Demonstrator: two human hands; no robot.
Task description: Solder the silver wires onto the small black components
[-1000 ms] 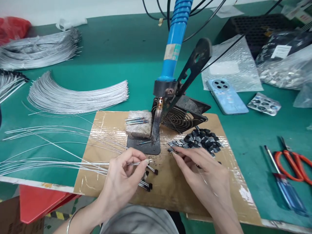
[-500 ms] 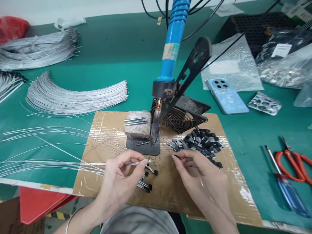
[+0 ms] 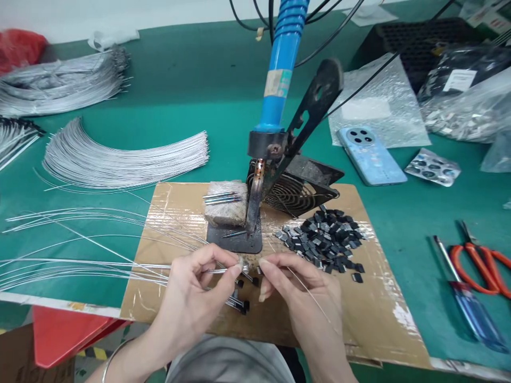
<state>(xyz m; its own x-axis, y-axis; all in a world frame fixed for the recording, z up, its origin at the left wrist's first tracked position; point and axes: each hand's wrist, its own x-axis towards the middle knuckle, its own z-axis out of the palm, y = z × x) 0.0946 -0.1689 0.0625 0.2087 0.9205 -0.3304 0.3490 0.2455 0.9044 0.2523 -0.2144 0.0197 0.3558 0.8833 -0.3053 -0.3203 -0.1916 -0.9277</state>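
Note:
My left hand [image 3: 203, 287] pinches a grey wire [image 3: 217, 271] near its stripped end, between thumb and forefinger. Close to that end, my right hand [image 3: 303, 287] is closed on a small connector [image 3: 259, 270], mostly hidden by the fingers; its metal contacts face the wire end. A thin strand of solder wire [image 3: 307, 291] runs across the right hand. Below the left fingers lie several wires with black connectors [image 3: 243, 306] on their ends. Behind the hands a blue soldering iron [image 3: 275, 101] points down in its stand, tip over a dark metal plate [image 3: 252, 244].
Loose black connectors [image 3: 327, 234] lie heaped on the cardboard [image 3: 383, 319]. A small fan [image 3: 295, 191] stands behind them. Bundled grey wires [image 3: 131, 162] are at left; a phone [image 3: 373, 157], screwdriver [image 3: 473, 314] and orange-handled cutters [image 3: 477, 268] at right.
My right hand has moved left from the connector heap to beside the wire end, bringing a connector. One loose connector now lies apart from the heap. My left hand has barely moved.

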